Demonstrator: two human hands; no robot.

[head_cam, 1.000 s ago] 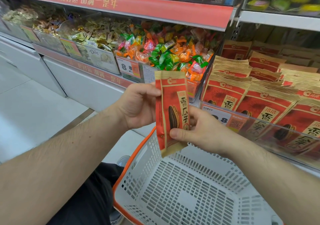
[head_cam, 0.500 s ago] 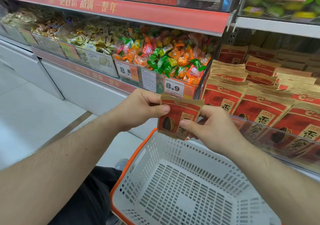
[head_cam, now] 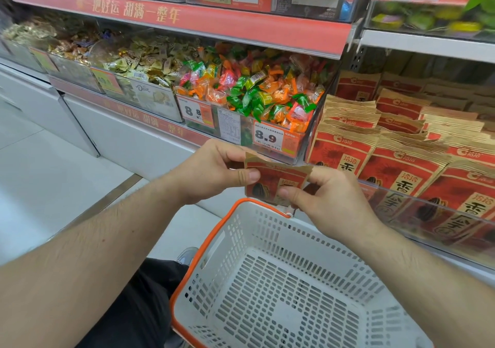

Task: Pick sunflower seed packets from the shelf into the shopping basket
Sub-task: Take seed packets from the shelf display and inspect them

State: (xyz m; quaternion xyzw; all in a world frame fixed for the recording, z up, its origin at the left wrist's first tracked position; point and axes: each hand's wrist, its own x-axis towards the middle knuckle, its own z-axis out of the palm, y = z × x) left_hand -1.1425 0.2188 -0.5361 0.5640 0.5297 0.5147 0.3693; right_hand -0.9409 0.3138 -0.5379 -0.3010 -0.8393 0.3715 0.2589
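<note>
A red and tan sunflower seed packet [head_cam: 273,181] is held tilted just above the far rim of the white, orange-rimmed shopping basket [head_cam: 235,243]. My left hand [head_cam: 214,171] pinches its left edge with the thumb on the front. My right hand [head_cam: 329,195] pinches its right side, thumb on the front. The basket holds nothing that I can see. Several rows of the same packets [head_cam: 401,165] stand on the shelf at the right behind a clear guard.
Bins of wrapped candies [head_cam: 254,93] fill the shelf ahead, with price tags reading 8.9 [head_cam: 267,138]. A red shelf strip [head_cam: 187,18] runs above. White floor lies at the left. My dark trouser leg and a shoe [head_cam: 187,256] are beside the basket.
The packet was upright one second ago; it has tipped towards flat and dropped nearer the basket rim, with both hands still holding it.
</note>
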